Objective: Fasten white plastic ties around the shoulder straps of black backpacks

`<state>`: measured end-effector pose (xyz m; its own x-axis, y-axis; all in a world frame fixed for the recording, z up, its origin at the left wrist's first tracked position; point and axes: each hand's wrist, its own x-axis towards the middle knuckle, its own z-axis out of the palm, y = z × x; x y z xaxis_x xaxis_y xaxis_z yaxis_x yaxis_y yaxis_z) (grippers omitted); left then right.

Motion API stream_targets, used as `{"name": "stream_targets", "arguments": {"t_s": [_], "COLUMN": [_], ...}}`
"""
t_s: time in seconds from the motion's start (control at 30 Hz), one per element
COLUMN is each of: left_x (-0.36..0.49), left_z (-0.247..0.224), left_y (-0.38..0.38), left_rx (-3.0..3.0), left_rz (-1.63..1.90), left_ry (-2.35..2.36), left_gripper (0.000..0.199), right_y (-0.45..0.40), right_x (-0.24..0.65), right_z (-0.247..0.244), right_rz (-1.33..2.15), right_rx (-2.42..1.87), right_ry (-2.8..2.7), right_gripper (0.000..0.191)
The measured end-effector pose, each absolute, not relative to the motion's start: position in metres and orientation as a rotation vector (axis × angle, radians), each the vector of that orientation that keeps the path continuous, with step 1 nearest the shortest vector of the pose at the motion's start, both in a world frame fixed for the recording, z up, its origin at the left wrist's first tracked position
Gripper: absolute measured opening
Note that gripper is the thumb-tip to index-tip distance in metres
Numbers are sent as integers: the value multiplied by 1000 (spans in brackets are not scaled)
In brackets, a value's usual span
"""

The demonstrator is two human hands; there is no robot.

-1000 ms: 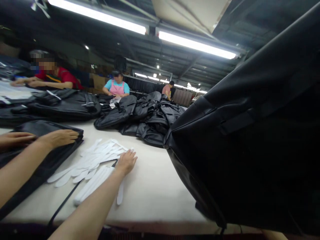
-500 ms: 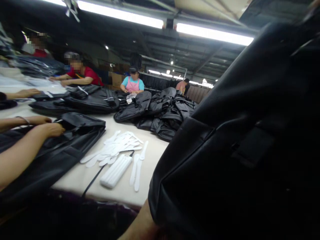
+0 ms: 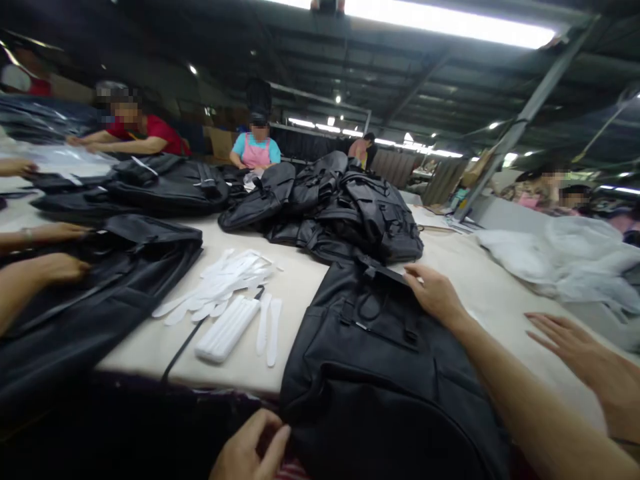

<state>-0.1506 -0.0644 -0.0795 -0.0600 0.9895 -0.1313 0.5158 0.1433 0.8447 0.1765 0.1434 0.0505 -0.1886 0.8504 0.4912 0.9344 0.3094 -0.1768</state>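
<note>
A black leatherette backpack (image 3: 380,360) lies on the pale work table (image 3: 465,280) right in front of me, its lower end over the near edge. My left hand (image 3: 253,445) is shut on that lower end. My right hand (image 3: 434,293) grips the far top edge beside a short handle. Another person's hand (image 3: 565,340) comes in from the right, open and nearest the table top. Left of the backpack lie a fan of white plastic strips (image 3: 227,280) and a white bundled stack of strips (image 3: 227,328). Neither of my hands touches them.
A heap of black backpacks (image 3: 325,207) stands beyond my bag. A co-worker's forearms (image 3: 55,267) rest on another black bag (image 3: 100,293) at the left. People work across the table. A white plastic sheet (image 3: 555,257) lies at the right.
The backpack has dropped from close before the camera onto the table. My view has swung right and my right arm has come into sight. The white strips have not moved.
</note>
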Motion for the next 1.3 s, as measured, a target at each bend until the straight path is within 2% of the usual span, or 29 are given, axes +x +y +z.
{"name": "stream_targets", "arguments": {"t_s": [0.13, 0.2, 0.33, 0.5, 0.63, 0.77, 0.87, 0.97, 1.07, 1.13, 1.3], "left_x": [-140, -124, -92, -98, -128, -133, -110, -83, -66, -60, -59], "left_z": [-49, -40, -38, -47, -44, -4, 33, 48, 33, 13, -40], "left_y": [-18, 6, 26, 4, -16, -14, 11, 55, 108, 139, 163], "left_rx": [1764, 1919, 2209, 2327, 2336, 2301, 2319, 2241, 2143, 1955, 1705], "left_rz": [1211, 1152, 796, 634, 486, 234, 356, 477, 415, 609, 843], "left_ry": [1778, 1709, 1496, 1400, 1359, 1358, 1483, 1627, 1774, 1872, 2031], "left_gripper": [27, 36, 44, 10, 12, 17, 28, 29, 25, 19, 25], "right_y": [88, 65, 47, 62, 83, 102, 107, 109, 123, 139, 186], "right_x": [253, 273, 281, 269, 250, 220, 201, 184, 154, 126, 55], "right_z": [-26, -55, -85, -78, -66, -67, -62, -45, -26, -22, -40], "right_rz": [-126, -177, 58, 119, 124, 121, 42, -46, 211, 415, 651], "right_rx": [-1987, -2147, -2426, -2379, -2167, -2037, -2098, -2020, -1867, -1859, -2112], "right_ry": [-1747, -1587, -1396, -1440, -1497, -1725, -1853, -1909, -2036, -2050, -1794], "right_gripper": [34, 46, 66, 60, 47, 39, 36, 35, 34, 37, 63]}}
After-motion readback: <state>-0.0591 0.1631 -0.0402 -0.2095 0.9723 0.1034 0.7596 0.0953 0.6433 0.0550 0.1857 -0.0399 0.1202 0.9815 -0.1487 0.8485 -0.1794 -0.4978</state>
